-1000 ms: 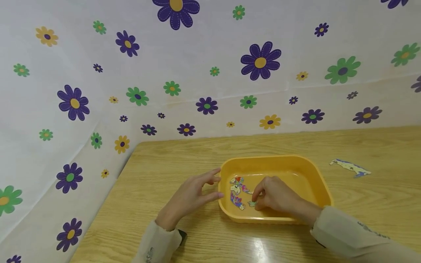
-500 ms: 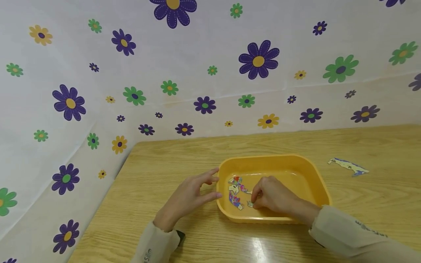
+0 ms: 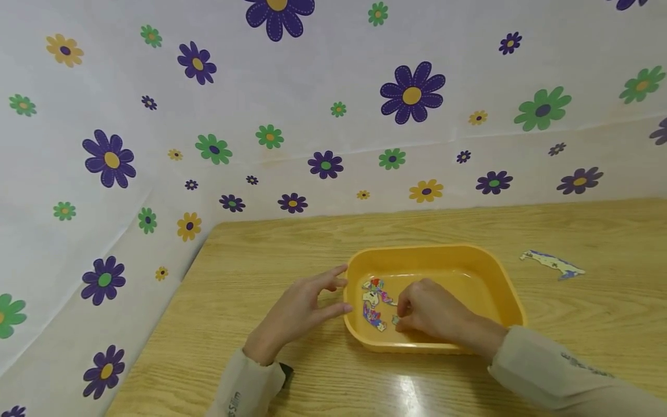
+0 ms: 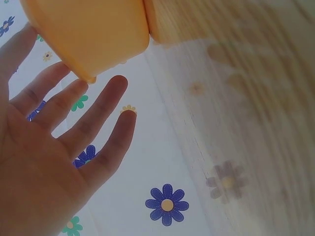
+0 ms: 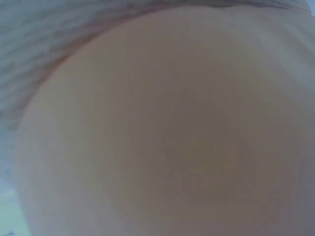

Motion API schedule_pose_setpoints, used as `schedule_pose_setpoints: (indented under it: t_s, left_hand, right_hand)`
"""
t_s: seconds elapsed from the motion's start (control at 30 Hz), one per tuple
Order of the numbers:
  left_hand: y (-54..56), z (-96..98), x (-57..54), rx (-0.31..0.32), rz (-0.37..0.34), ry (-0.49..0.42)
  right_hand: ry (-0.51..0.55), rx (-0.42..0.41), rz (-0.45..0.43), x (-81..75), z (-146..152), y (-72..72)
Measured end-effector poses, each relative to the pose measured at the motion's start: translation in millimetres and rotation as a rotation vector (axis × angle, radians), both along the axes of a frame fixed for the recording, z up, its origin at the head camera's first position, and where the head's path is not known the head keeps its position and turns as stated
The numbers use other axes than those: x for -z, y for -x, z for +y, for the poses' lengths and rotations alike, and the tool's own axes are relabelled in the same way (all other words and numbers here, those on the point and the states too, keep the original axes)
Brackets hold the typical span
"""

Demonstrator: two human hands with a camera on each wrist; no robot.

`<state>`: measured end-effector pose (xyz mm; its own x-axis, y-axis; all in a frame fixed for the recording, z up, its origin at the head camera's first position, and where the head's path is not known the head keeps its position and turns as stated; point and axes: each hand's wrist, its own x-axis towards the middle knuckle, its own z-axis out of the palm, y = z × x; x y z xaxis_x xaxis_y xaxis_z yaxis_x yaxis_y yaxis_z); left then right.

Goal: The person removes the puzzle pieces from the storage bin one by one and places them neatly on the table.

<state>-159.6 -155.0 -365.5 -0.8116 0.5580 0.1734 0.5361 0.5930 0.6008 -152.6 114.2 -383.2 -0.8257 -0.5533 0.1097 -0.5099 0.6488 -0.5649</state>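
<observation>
Inside a yellow plastic tray [image 3: 484, 289], my right hand [image 3: 435, 310] pinches a small pale-green printed flat piece [image 3: 395, 319] with thumb and curled fingers, close over the tray floor. Just left of it lie several colourful printed flat pieces: a red and blue one [image 3: 376, 284], a cream one [image 3: 371, 299] and a purple and pink one [image 3: 373, 317]. My left hand [image 3: 297, 313] rests spread fingertips at the tray's left rim. In the left wrist view that hand [image 4: 54, 142] has loosely extended fingers against the tray's side [image 4: 93, 34]. Blurred skin fills the right wrist view.
A long cream and blue printed piece [image 3: 553, 264] lies on the wooden table [image 3: 271, 255], right of the tray. White cloth [image 3: 354, 52] with printed flowers hangs behind and to the left of the table. A small dark object [image 3: 286, 375] shows by the left cuff.
My right hand has shifted slightly left in the tray, and less of the pale-green piece shows beyond its fingers. The left hand stays at the rim.
</observation>
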Motion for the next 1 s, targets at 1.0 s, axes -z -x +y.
schedule_pose_setpoints:
  t_s: [1.0]
  left_hand:
    - [-0.9, -2.9, -1.5, -0.010, -0.018, 0.017]
  right_hand:
    - [0.265, 0.184, -0.198, -27.3, 13, -4.8]
